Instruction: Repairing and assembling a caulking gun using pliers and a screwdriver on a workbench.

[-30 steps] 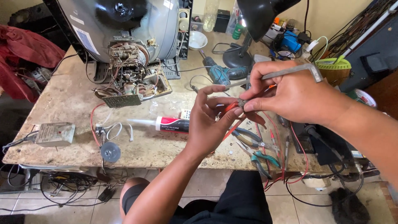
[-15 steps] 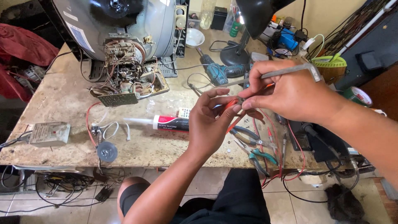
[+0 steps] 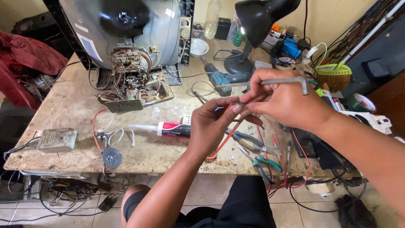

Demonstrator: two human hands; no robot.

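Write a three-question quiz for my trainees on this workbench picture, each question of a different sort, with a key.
1. True or false: the right hand holds a grey L-shaped hex key.
2. Which lies on the stone table nearest the left hand? A) sealant tube B) cordless drill C) white bowl
3. What colour is the thin wire pinched between both hands' fingertips?

Key: 1 true. 2 A. 3 red-orange.

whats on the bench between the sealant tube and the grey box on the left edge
In the head view, between the sealant tube and the grey box lie a red-and-white wire bundle and a round dark part.
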